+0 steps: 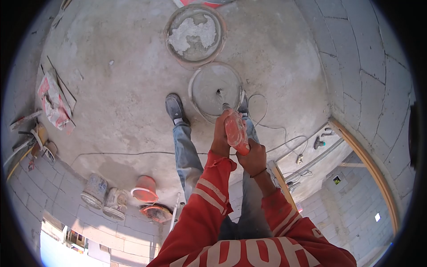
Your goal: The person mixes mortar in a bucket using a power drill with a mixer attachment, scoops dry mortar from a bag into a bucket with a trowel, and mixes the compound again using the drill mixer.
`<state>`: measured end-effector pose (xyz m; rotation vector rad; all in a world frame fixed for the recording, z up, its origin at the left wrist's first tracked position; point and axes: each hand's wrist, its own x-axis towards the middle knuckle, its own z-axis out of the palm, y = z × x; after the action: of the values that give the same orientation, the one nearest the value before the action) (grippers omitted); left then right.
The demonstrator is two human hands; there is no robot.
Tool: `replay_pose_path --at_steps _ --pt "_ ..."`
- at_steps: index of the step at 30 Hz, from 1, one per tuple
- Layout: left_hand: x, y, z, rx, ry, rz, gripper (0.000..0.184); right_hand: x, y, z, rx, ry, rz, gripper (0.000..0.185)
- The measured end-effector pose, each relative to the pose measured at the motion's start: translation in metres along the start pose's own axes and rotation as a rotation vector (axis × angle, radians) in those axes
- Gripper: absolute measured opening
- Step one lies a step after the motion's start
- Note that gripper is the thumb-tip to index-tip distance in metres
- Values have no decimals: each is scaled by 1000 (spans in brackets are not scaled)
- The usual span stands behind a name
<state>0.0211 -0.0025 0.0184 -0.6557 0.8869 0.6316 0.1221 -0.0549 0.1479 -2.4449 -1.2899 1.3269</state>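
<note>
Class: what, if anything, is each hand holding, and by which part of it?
Both hold the drill: the left hand near its front, the right hand at its rear end.

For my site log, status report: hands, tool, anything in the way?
Left hand and right hand gripping red power tool. Rod down in bucket of grey mix. Cable looped on floor beside right shoe, possible trip hazard.
</note>
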Motion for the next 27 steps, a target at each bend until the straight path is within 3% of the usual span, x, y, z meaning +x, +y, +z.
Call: replay_pose_path --at_steps 5,8,27 --pt "6 9 13 -51 48 -94 30 10 -9 -6 19 3 -29 24" --pt "-3 13 31 17 60 30 29 18 -6 -4 1 48 -77 22" --pt "-4 18 22 -38 68 -29 31 14 -10 1 42 7 -65 24"
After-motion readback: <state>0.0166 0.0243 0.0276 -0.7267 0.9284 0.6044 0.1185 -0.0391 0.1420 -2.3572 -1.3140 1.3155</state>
